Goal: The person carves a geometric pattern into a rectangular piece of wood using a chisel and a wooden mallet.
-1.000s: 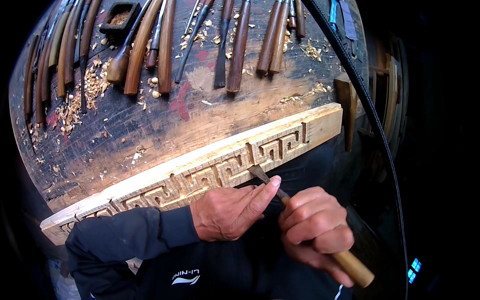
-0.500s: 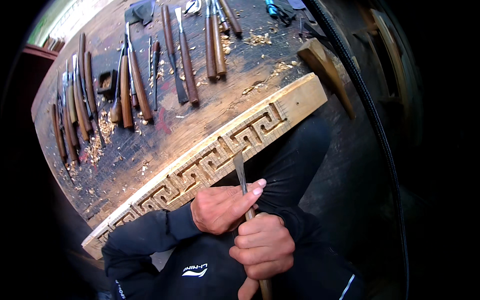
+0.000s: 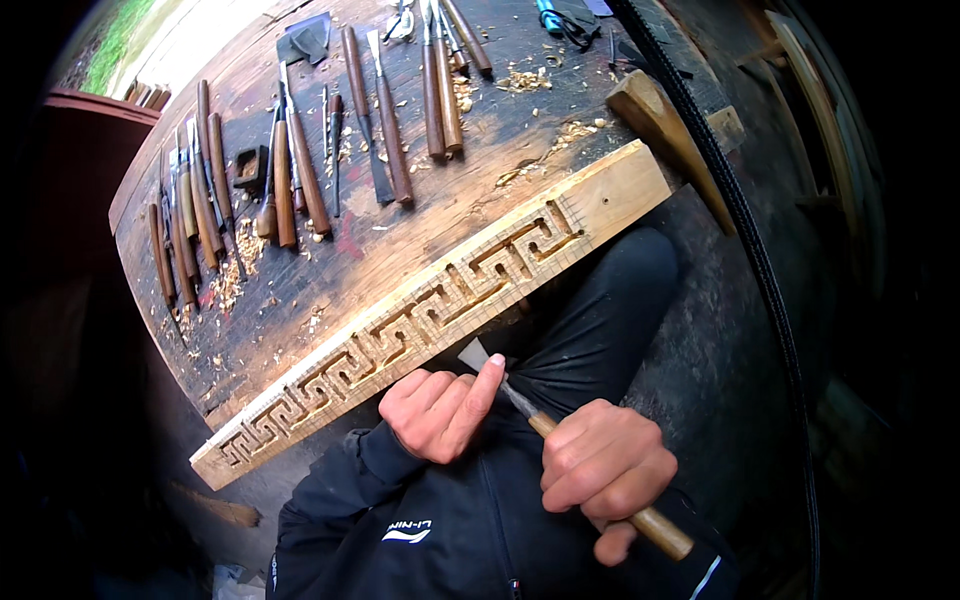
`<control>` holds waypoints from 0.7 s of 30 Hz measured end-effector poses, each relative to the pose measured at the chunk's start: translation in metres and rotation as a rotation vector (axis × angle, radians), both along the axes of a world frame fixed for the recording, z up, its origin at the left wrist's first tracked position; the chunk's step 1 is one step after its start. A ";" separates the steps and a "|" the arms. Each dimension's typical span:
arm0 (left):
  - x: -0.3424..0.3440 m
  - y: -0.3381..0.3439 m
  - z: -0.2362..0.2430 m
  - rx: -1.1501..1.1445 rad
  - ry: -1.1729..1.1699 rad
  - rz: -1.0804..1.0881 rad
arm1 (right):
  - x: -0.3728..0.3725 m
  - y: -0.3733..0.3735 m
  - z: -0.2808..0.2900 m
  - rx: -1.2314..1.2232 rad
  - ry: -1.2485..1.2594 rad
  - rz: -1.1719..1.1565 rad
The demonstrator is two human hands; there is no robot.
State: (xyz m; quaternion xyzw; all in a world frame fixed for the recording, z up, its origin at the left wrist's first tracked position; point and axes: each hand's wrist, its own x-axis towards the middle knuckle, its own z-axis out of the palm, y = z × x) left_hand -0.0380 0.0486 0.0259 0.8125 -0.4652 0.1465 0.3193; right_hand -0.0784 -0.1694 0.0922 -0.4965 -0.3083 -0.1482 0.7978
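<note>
Your right hand (image 3: pixel 608 462) is closed around the wooden handle of the chisel (image 3: pixel 543 424). Your left hand (image 3: pixel 430 415) has its fingers curled and one digit extended over the steel near the blade; whether it grips cannot be told. Expect a stiff, fairly light tool: grip the smooth handle. Beyond, the carved board (image 3: pixel 430 312) lies slantwise at the workbench's (image 3: pixel 350 285) near edge; its thin ridges may chip, so hold the plain end.

Worn bench (image 3: pixel 415 225) carries chisels (image 3: pixel 392 140), shavings (image 3: pixel 526 80) and 1 dark box (image 3: pixel 248 182). 1 carved board (image 3: pixel 430 318) lies along its near edge.
</note>
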 end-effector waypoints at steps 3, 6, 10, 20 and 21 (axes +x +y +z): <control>-0.003 -0.001 0.000 -0.013 0.022 0.021 | 0.002 0.001 -0.001 -0.098 -0.039 0.037; -0.006 -0.003 -0.003 -0.054 0.022 0.036 | 0.004 0.000 -0.006 -0.098 -0.043 0.044; -0.006 0.002 0.006 0.017 0.081 0.032 | 0.008 0.001 -0.009 -0.003 0.015 -0.002; 0.004 -0.010 -0.019 -0.182 0.050 0.094 | 0.024 0.008 -0.006 0.008 0.071 -0.090; 0.005 -0.011 -0.021 -0.211 0.055 0.096 | 0.028 0.009 -0.005 0.007 0.080 -0.084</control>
